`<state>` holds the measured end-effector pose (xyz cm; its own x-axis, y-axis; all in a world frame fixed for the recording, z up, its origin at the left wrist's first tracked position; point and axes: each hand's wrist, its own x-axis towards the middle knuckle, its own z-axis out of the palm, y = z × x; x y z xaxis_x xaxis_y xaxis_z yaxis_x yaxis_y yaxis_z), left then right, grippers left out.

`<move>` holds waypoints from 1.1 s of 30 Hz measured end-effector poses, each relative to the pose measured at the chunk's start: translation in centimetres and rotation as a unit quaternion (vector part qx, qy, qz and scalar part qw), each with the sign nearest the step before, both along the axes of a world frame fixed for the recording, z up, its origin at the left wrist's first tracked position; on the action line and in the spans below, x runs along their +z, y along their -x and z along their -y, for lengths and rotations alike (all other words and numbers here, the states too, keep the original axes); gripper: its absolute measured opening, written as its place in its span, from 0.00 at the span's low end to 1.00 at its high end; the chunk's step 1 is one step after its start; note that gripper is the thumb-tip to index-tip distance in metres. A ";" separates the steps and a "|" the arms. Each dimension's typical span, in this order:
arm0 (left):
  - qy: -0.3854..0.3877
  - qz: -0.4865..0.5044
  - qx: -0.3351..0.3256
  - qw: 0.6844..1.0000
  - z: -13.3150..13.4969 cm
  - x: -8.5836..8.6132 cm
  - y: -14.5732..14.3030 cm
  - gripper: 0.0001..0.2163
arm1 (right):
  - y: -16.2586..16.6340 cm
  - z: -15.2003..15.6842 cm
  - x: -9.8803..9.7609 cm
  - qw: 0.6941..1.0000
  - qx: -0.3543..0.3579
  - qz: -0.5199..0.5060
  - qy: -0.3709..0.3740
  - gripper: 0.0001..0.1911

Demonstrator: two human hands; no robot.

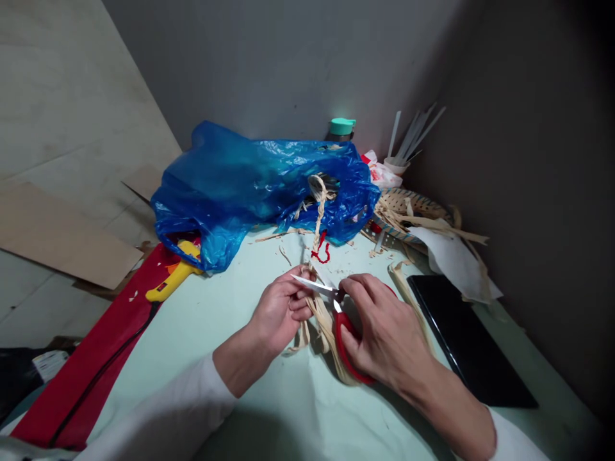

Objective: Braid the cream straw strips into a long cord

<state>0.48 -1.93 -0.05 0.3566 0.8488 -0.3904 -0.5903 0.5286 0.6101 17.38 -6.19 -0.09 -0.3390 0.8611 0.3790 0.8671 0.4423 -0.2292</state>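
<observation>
My right hand (384, 333) is clamped around the red scissors (341, 344), blades parted toward 10 o'clock. My left hand (278, 314) pinches the straw braid (318, 224), which runs toward 12 o'clock mid-counter (216, 320). Beyond, a blue bag (240, 186) sits against grey walls, with a black tablet (461, 326) at 3 o'clock.
</observation>
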 end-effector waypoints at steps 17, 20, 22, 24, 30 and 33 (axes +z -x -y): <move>-0.037 -0.045 -0.033 0.998 0.6 -0.7 -0.6 0.08 | 0.2 -0.9 -0.8 0.997 -0.001 0.041 0.062 0.12; -0.062 -0.072 -0.032 0.995 0.8 -0.7 -0.8 0.09 | 0.4 -0.9 -0.8 0.997 -0.012 0.056 0.054 0.11; -0.071 -0.083 -0.032 0.993 0.9 -0.6 -0.9 0.10 | 0.7 -0.8 -0.8 0.997 -0.018 0.067 0.044 0.10; -0.073 -0.088 -0.033 0.993 0.9 -0.6 -0.9 0.10 | 0.9 -0.8 -0.8 0.996 -0.022 0.078 0.035 0.09; -0.081 -0.074 -0.032 0.993 0.9 -0.7 -0.8 0.12 | 1.0 -0.6 -1.0 0.995 -0.030 0.092 0.036 0.08; -0.085 -0.070 -0.032 0.993 0.9 -0.6 -0.7 0.11 | 1.0 -0.5 -1.0 0.994 -0.033 0.096 0.048 0.08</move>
<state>1.20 -2.83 -0.70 0.3645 0.8839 -0.2929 -0.4609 0.4446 0.7680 16.39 -5.65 -1.12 -0.3392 0.9128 0.2275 0.9250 0.3676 -0.0960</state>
